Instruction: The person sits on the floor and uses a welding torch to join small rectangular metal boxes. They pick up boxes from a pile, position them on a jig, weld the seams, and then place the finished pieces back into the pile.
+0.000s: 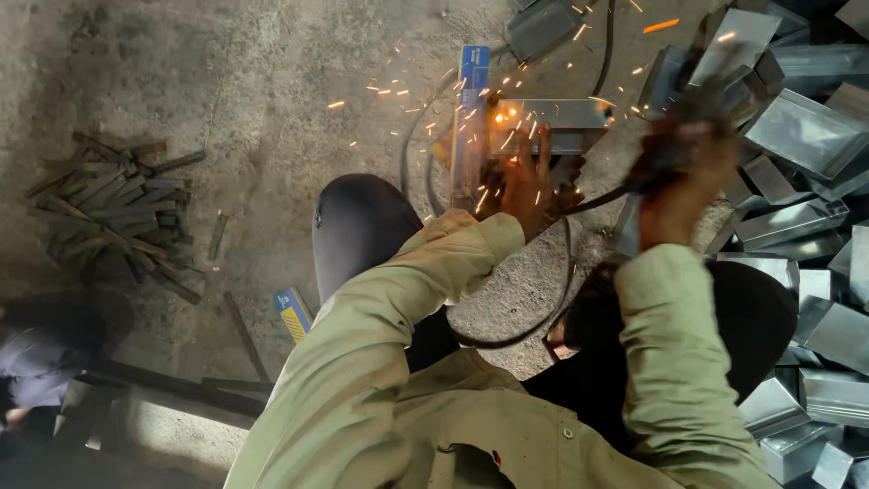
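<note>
Upper centre of frame: left hand (527, 181), fingers spread flat, pins the grey folded sheet-metal box (552, 122) to the concrete floor (272, 91) amid sparks. Right hand (674, 186), fingers wrapped shut, grips a blurred dark cabled tool (697, 113) angled toward it.

Two packages show. A long, narrow blue box (472, 109) with a pale lower part lies on the floor just left of the sparks, running away from the person. A smaller blue and yellow box (294, 313) lies tilted on the floor beside the left knee.
</note>
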